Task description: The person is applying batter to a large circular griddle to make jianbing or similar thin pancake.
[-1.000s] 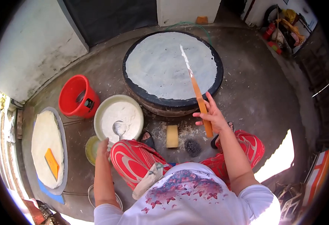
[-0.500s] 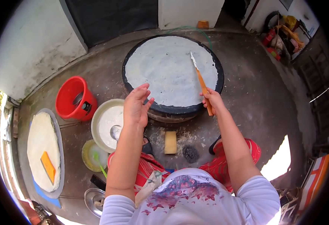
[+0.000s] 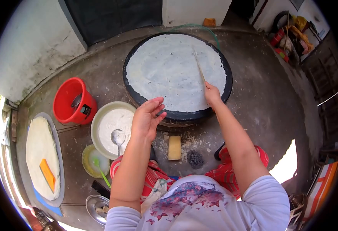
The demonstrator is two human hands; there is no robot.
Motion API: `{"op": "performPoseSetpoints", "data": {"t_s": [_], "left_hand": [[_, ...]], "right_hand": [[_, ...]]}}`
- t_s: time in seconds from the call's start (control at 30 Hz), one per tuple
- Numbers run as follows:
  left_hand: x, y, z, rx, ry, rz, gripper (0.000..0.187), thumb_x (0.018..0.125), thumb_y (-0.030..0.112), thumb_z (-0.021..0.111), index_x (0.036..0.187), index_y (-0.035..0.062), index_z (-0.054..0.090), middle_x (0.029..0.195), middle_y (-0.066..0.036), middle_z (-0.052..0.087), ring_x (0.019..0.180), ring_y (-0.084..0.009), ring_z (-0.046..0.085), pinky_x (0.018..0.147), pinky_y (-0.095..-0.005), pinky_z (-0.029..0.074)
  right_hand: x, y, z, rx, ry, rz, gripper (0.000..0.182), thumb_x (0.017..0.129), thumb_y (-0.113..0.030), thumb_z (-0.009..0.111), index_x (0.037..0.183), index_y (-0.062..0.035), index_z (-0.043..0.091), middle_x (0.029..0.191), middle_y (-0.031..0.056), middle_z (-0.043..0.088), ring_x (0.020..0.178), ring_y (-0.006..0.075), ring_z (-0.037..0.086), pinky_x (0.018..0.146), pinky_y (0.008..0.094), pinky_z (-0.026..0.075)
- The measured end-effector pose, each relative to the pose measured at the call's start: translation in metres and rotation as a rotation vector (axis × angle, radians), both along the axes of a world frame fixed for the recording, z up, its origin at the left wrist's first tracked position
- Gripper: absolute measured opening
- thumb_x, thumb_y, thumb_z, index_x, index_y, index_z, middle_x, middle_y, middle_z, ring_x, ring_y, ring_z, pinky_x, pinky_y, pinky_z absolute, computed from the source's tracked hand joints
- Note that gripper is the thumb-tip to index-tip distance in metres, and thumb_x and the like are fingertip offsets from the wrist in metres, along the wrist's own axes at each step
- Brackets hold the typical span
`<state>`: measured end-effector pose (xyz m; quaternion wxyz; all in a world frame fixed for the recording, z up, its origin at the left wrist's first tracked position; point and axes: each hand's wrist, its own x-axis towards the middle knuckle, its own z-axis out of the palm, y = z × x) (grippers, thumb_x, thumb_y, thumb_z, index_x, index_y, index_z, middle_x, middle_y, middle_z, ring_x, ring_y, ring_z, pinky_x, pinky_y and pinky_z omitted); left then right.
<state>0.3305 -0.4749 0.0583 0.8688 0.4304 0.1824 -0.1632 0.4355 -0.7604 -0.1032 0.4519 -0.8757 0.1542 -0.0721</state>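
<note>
My right hand (image 3: 212,94) is closed round the handle of a long thin wooden spatula (image 3: 200,70), seen nearly edge-on. Its far end is at the pale batter sheet (image 3: 165,71) that covers most of a round black griddle (image 3: 194,114). Over the griddle's near left edge, my left hand (image 3: 149,119) is raised with its fingers apart, holding nothing. Just left of that wrist is a wide bowl (image 3: 94,133) of white batter with a metal ladle (image 3: 118,136) in it.
A red bucket (image 3: 63,106) and a small bowl (image 3: 85,161) with a green-handled brush (image 3: 101,171) stand left. Farther left, an orange scraper (image 3: 47,175) lies on stacked flatbreads (image 3: 40,146). A yellow block (image 3: 174,148) and dark scouring pad (image 3: 195,158) lie between my feet.
The spatula has turned from showing its flat face to nearly edge-on, and my right hand has moved slightly up and left. My left hand has shifted slightly right and down.
</note>
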Motion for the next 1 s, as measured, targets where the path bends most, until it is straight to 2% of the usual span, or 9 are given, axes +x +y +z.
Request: {"op": "performPoseSetpoints", "data": {"t_s": [0.13,0.23,0.3,0.53,0.67,0.83,0.9,0.97,1.0], "left_hand": [[0.0,-0.001,0.002,-0.013,-0.013,-0.01,0.027,0.079,0.016,0.056,0.101,0.0,0.056,0.103,-0.01,0.057,0.096,-0.021,0.051,0.081,-0.0346,0.042],[-0.001,-0.001,0.003,-0.016,-0.015,-0.011,0.027,0.079,0.016,0.056,0.101,-0.0005,0.056,0.103,-0.01,0.057,0.096,-0.0212,0.051,0.081,-0.0345,0.042],[-0.002,-0.001,0.003,-0.016,-0.015,-0.017,0.027,0.079,0.015,0.056,0.101,-0.0006,0.056,0.103,-0.01,0.057,0.096,-0.0212,0.051,0.081,-0.0345,0.042],[-0.002,0.0,0.005,-0.025,-0.018,-0.017,0.027,0.078,0.015,0.057,0.1,-0.0003,0.055,0.102,-0.01,0.057,0.095,-0.0213,0.051,0.081,-0.0342,0.043],[-0.003,0.0,0.004,-0.022,-0.024,-0.018,0.026,0.078,0.015,0.057,0.099,0.0,0.056,0.102,-0.01,0.057,0.095,-0.0213,0.052,0.08,-0.0338,0.043],[-0.002,-0.003,0.003,-0.013,-0.011,-0.023,0.026,0.078,0.015,0.057,0.1,0.0004,0.055,0.101,-0.01,0.057,0.094,-0.021,0.052,0.08,-0.0335,0.043],[-0.002,-0.003,0.003,-0.01,-0.013,-0.028,0.026,0.078,0.015,0.057,0.1,0.0005,0.055,0.101,-0.01,0.057,0.094,-0.021,0.052,0.079,-0.0335,0.043],[-0.002,-0.003,0.004,-0.017,-0.006,-0.019,0.026,0.078,0.015,0.057,0.1,0.0007,0.055,0.101,-0.01,0.057,0.094,-0.0209,0.052,0.079,-0.0335,0.043],[-0.002,-0.002,0.003,-0.017,-0.007,-0.019,0.026,0.078,0.015,0.057,0.1,0.0007,0.055,0.101,-0.01,0.057,0.094,-0.0209,0.052,0.079,-0.0335,0.043]], "right_hand": [[-0.033,0.024,0.065,0.15,0.188,-0.012,0.035,0.088,-0.012,0.038,0.121,-0.0076,0.049,0.107,0.0136,0.059,0.092,0.0204,0.057,0.077,0.027,0.044],[-0.037,0.013,0.072,0.463,0.356,-0.179,0.036,0.087,-0.01,0.04,0.121,-0.0076,0.048,0.105,0.0126,0.059,0.084,0.0178,0.058,0.072,0.0262,0.044],[-0.037,0.006,0.055,0.169,0.165,-0.143,0.035,0.09,-0.017,0.041,0.125,-0.0163,0.046,0.071,0.0007,0.048,0.043,0.007,0.032,0.037,0.0204,0.028],[-0.056,-0.014,0.09,0.897,0.274,-0.113,0.038,0.093,-0.014,0.033,0.131,-0.0164,0.035,0.078,0.0082,0.052,0.048,0.0088,0.035,0.04,0.0187,0.031],[-0.048,-0.019,0.08,0.781,0.258,-0.224,0.038,0.092,-0.014,0.033,0.13,-0.0172,0.038,0.075,0.007,0.052,0.048,0.009,0.035,0.04,0.0198,0.031],[-0.02,-0.018,0.033,-0.341,0.088,-0.062,0.03,0.086,-0.021,0.045,0.113,-0.0136,0.057,0.066,0.0058,0.055,0.05,0.0099,0.045,0.04,0.0256,0.036],[-0.024,-0.008,0.043,-0.384,0.081,-0.023,0.033,0.086,-0.02,0.046,0.117,-0.0139,0.054,0.075,0.009,0.061,0.055,0.0134,0.052,0.046,0.0273,0.041],[-0.039,0.005,0.075,0.19,0.315,-0.043,0.033,0.085,-0.018,0.046,0.118,-0.0126,0.053,0.09,0.0134,0.063,0.072,0.0171,0.06,0.062,0.0268,0.045],[-0.041,0.001,0.074,0.19,0.314,-0.044,0.033,0.085,-0.018,0.046,0.118,-0.0126,0.053,0.09,0.0134,0.063,0.072,0.0171,0.06,0.062,0.0268,0.045]]}}
